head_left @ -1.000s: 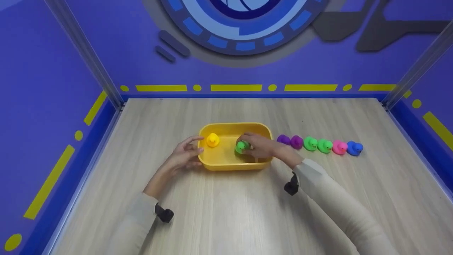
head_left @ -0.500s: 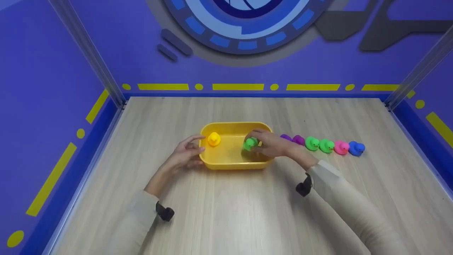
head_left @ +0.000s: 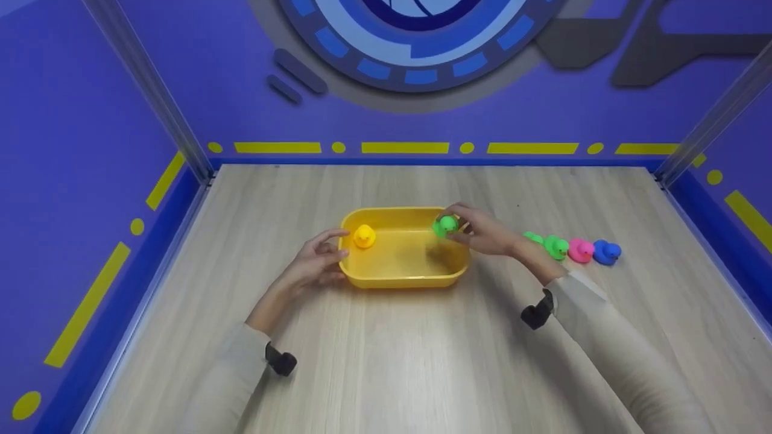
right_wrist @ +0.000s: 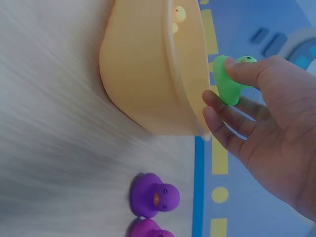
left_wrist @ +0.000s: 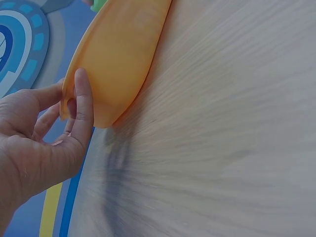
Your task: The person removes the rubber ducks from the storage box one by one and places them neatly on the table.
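Observation:
Between thumb and fingertips, my right hand (head_left: 490,234) pinches a green rubber duck (head_left: 446,225), raised over the right end of a yellow plastic tub (head_left: 404,282). The right wrist view confirms the green duck (right_wrist: 227,81) is above the tub's rim. At the tub's left end, my left hand (head_left: 310,262) grips the rim; in the left wrist view its digits lie on both sides of the tub wall (left_wrist: 123,54). A yellow rubber duck (head_left: 364,236) sits inside the tub, near the left end.
On the table right of the tub is a row of ducks: green (head_left: 555,248), pink (head_left: 581,250) and blue (head_left: 607,252). The right hand hides the row's near end; the right wrist view shows a purple duck (right_wrist: 148,195) there. A blue wall (head_left: 410,129) bounds the back.
My right hand has lifted the green duck from low inside the tub, up and to the right. The left hand keeps its place on the rim.

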`<state>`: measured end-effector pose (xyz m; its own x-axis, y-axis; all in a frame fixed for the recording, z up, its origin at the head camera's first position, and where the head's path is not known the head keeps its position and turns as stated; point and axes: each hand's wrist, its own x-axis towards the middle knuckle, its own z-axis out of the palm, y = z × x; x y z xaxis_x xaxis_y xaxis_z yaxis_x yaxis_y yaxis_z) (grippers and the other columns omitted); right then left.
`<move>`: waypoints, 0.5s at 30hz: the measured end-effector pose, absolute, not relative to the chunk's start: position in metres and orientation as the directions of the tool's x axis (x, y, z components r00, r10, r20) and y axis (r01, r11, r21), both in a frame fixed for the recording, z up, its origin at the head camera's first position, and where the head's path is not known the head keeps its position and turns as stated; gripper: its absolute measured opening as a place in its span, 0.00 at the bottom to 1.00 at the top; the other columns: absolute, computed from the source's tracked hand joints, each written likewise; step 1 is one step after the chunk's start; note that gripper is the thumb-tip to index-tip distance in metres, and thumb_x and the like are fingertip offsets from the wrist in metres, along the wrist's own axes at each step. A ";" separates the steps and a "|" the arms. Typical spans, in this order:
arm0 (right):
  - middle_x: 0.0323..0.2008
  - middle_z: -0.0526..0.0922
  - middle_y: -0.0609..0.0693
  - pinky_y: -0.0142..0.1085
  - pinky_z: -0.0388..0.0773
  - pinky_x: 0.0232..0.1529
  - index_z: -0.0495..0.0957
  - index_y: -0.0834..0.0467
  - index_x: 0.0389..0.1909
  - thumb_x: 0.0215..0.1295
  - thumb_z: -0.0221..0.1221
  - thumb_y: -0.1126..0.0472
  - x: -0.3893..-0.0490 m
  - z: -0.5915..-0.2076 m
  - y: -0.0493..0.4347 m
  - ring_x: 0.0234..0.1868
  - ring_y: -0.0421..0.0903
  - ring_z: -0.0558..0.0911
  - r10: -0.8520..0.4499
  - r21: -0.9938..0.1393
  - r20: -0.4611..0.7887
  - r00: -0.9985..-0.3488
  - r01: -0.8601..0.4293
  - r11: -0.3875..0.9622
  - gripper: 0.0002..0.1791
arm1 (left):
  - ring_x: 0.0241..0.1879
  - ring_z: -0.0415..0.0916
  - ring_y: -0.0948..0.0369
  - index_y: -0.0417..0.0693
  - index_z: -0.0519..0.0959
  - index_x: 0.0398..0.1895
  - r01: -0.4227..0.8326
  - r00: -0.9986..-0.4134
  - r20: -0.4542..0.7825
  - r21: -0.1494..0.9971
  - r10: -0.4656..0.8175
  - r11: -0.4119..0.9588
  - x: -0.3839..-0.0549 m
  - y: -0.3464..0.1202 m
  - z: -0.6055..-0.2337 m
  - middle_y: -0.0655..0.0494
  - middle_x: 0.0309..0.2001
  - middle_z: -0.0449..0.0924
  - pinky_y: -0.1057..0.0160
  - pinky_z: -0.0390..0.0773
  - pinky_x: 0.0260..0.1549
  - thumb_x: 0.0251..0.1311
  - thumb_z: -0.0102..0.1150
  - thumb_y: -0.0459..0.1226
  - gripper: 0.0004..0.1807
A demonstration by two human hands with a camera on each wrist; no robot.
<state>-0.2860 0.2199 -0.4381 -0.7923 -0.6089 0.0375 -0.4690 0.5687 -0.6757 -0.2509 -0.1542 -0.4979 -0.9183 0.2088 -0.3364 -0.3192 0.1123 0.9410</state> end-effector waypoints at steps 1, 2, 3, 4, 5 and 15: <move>0.57 0.76 0.60 0.44 0.84 0.49 0.75 0.61 0.62 0.72 0.60 0.66 -0.286 -0.437 0.223 0.51 0.55 0.80 -0.601 -0.681 0.042 -0.798 -0.463 0.567 0.19 | 0.36 0.80 0.59 0.62 0.73 0.69 -0.321 -0.918 -0.337 0.941 0.211 0.108 -0.251 -0.154 -0.498 0.54 0.44 0.74 0.59 0.89 0.41 0.67 0.65 0.38 0.27; 0.57 0.76 0.60 0.43 0.83 0.49 0.74 0.62 0.62 0.72 0.60 0.66 -0.286 -0.437 0.225 0.51 0.55 0.80 -0.593 -0.687 0.051 -0.804 -0.459 0.563 0.19 | 0.36 0.80 0.60 0.61 0.73 0.69 -0.321 -0.917 -0.337 0.941 0.214 0.104 -0.251 -0.153 -0.498 0.54 0.44 0.74 0.59 0.89 0.41 0.67 0.65 0.37 0.27; 0.57 0.76 0.60 0.41 0.83 0.49 0.75 0.62 0.61 0.72 0.60 0.66 -0.286 -0.437 0.228 0.51 0.55 0.79 -0.583 -0.692 0.059 -0.810 -0.454 0.561 0.19 | 0.36 0.80 0.60 0.61 0.73 0.69 -0.323 -0.916 -0.337 0.941 0.217 0.101 -0.251 -0.153 -0.497 0.54 0.44 0.74 0.59 0.89 0.41 0.67 0.65 0.37 0.28; 0.56 0.77 0.60 0.40 0.82 0.49 0.75 0.63 0.61 0.71 0.61 0.67 -0.286 -0.437 0.231 0.51 0.55 0.79 -0.578 -0.699 0.071 -0.813 -0.454 0.553 0.19 | 0.36 0.81 0.59 0.60 0.72 0.70 -0.321 -0.915 -0.334 0.942 0.226 0.094 -0.251 -0.153 -0.497 0.53 0.44 0.75 0.59 0.89 0.42 0.68 0.65 0.37 0.28; 0.56 0.77 0.61 0.39 0.81 0.49 0.75 0.63 0.61 0.71 0.61 0.68 -0.287 -0.437 0.233 0.51 0.55 0.79 -0.573 -0.708 0.082 -0.816 -0.452 0.542 0.19 | 0.37 0.81 0.59 0.59 0.72 0.70 -0.318 -0.915 -0.330 0.944 0.232 0.088 -0.251 -0.152 -0.497 0.53 0.45 0.75 0.59 0.89 0.42 0.68 0.65 0.37 0.28; 0.57 0.78 0.63 0.43 0.82 0.55 0.76 0.66 0.59 0.69 0.62 0.69 -0.288 -0.440 0.247 0.52 0.58 0.80 -0.566 -0.727 0.129 -0.814 -0.466 0.504 0.19 | 0.38 0.81 0.59 0.52 0.69 0.73 -0.293 -0.920 -0.304 0.953 0.248 0.083 -0.251 -0.155 -0.499 0.53 0.44 0.75 0.60 0.88 0.41 0.68 0.64 0.35 0.30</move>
<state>-0.2880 0.2473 -0.4404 -0.8140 -0.5664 0.1289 -0.4660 0.5043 -0.7270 -0.2511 -0.1553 -0.4991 -0.9196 0.2483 -0.3043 -0.2929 0.0826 0.9526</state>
